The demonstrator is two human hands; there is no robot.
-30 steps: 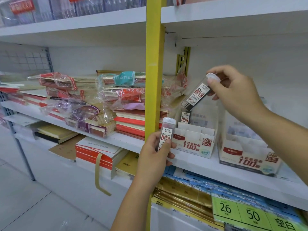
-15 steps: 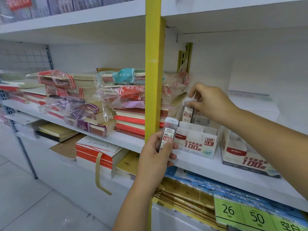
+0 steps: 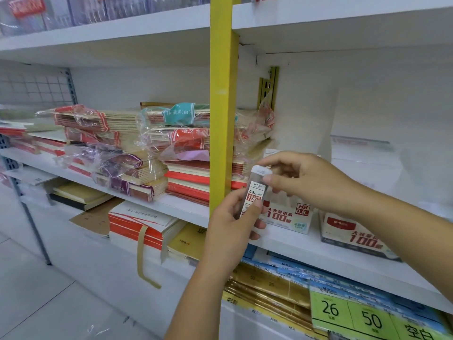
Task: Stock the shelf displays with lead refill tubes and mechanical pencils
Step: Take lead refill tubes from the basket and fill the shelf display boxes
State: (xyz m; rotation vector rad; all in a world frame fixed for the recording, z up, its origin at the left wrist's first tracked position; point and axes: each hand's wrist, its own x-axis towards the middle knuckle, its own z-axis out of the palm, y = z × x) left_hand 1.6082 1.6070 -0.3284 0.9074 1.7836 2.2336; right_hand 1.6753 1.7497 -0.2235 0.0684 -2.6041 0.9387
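My left hand (image 3: 232,224) grips a clear lead refill tube (image 3: 255,195) with a white cap and a red-and-white 0.5 HB label, upright in front of the shelf edge. My right hand (image 3: 304,177) reaches in from the right, and its thumb and forefinger pinch the tube's cap end. Just behind the hands on the shelf stands a white display box (image 3: 291,217) marked HB 0.5; the hands hide its compartments. A second white display box (image 3: 350,234) sits to its right.
A yellow upright post (image 3: 221,106) stands just left of the hands. Plastic-wrapped notebook stacks (image 3: 171,143) fill the shelf to the left. The white shelf board (image 3: 318,253) runs below the boxes, with blue and gold paper packs (image 3: 269,280) and green price tags (image 3: 348,312) underneath.
My right hand lowered its tube to the HB 0.5 box, left it there, and came back to pinch the top of the tube in my left hand. My left hand rose slightly.
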